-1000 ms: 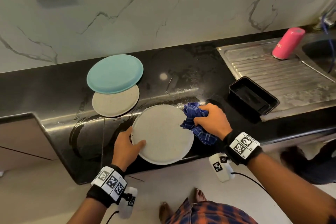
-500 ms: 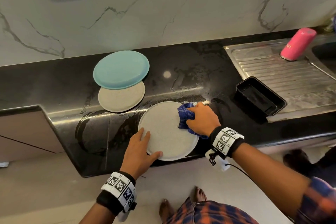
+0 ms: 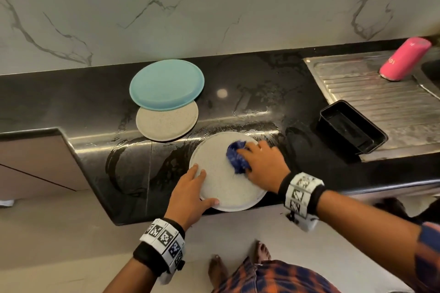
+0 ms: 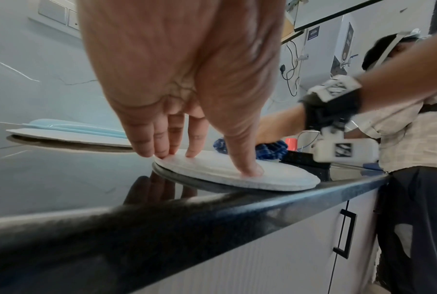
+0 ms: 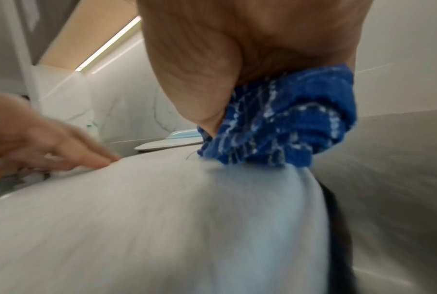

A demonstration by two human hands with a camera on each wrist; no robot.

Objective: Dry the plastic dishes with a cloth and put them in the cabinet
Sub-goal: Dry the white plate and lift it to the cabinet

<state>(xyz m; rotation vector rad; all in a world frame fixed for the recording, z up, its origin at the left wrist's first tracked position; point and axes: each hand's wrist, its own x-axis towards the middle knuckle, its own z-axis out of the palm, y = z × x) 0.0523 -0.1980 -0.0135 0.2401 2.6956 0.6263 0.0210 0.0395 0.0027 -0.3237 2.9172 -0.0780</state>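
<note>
The person is in the drying step: the right hand (image 3: 263, 165) is bunching a blue checked cloth (image 3: 236, 156) in curled fingers and pressing it onto the upper face of a speckled grey plastic plate (image 3: 222, 188). The left hand (image 3: 188, 195) is lying with straight fingers and thumb flat on the plate's near-left rim, pinning it to the black bench (image 3: 250, 83) rather than gripping it. In the left wrist view the fingertips (image 4: 248, 169) are bearing down on the plate's face.

The plate is lying flat at the bench's front edge, with its near rim seeming to overhang the floor slightly; a hard sideways wipe is likely to push it off unless the left hand is holding it down. The next move probably calls for finishing the wipe, then lifting or turning the plate for its underside before carrying it to a cabinet.

A turquoise plate (image 3: 166, 84) is overlapping a second speckled plate (image 3: 166, 123) farther back on the left, well apart from the working plate. A black rectangular container (image 3: 352, 131) is sitting to the right beside the steel draining board (image 3: 381, 102), where a pink bottle (image 3: 404, 59) is standing. The bench surface around the plate is showing wet streaks. Open bench is lying to the left of the plate, offering room for setting it down.
</note>
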